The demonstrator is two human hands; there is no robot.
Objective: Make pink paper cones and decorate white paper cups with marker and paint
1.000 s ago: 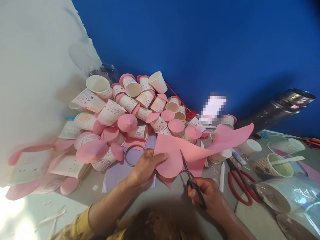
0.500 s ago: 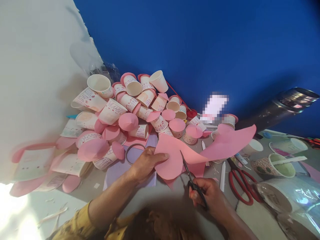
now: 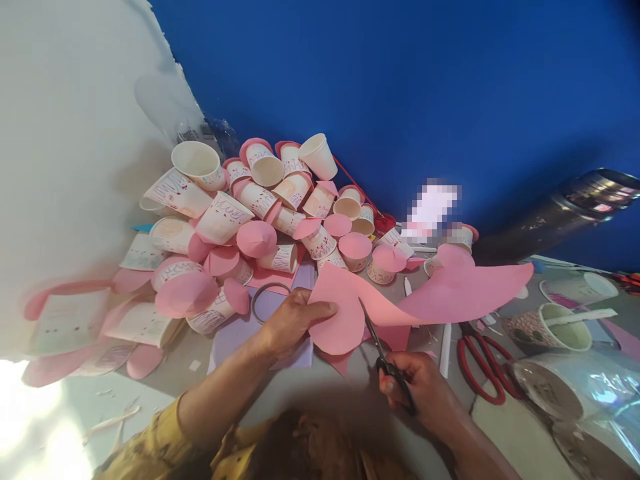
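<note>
Pink paper (image 3: pixel 340 313) is pinched in my left hand (image 3: pixel 295 323), thumb on top. Its lower left part has a rounded cut edge, and a long curved flap (image 3: pixel 465 293) of the same sheet sweeps out to the right. My right hand (image 3: pixel 413 383) grips black-handled scissors (image 3: pixel 375 337), whose blades point up and left at the inner end of the cut between rounded part and flap. Some of the fingers in the handle loops are hidden. Below the paper lies another pink piece (image 3: pixel 393 337) on the table.
Decorated paper cups (image 3: pixel 223 220) with pink paper cones are heaped behind and to the left. Red-handled scissors (image 3: pixel 485 367) lie right of my right hand, near a patterned cup (image 3: pixel 555 327) and clear plastic-wrapped cups (image 3: pixel 575 393). A dark metal flask (image 3: pixel 550 213) leans at the back right. Purple paper (image 3: pixel 230 340) lies under my left wrist.
The pink flap has swung farther right and flattened somewhat, covering a white cup behind it. Both hands keep their grips in nearly the same place.
</note>
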